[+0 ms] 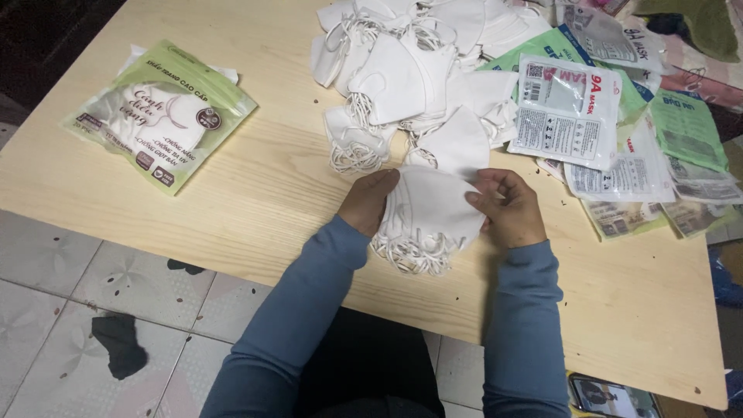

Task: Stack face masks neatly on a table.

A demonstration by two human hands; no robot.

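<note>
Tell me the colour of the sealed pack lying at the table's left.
Light green with a clear window, in the head view: sealed pack.

A pale wooden table (255, 193) with visible grain fills most of the view. Near its far left corner lies a filled green and clear packet (160, 114), tilted, with white contents showing through. At the far middle sits a loose heap of white masks (410, 70) with tangled ear loops. To the right of the heap, flat printed pouches (569, 112) overlap one another, some white and some green (687, 128), spreading toward the right edge. Below the table is a tiled floor (70, 310) with a dark scrap (120, 344) lying on it. A phone (611, 396) shows at the bottom right.
</note>
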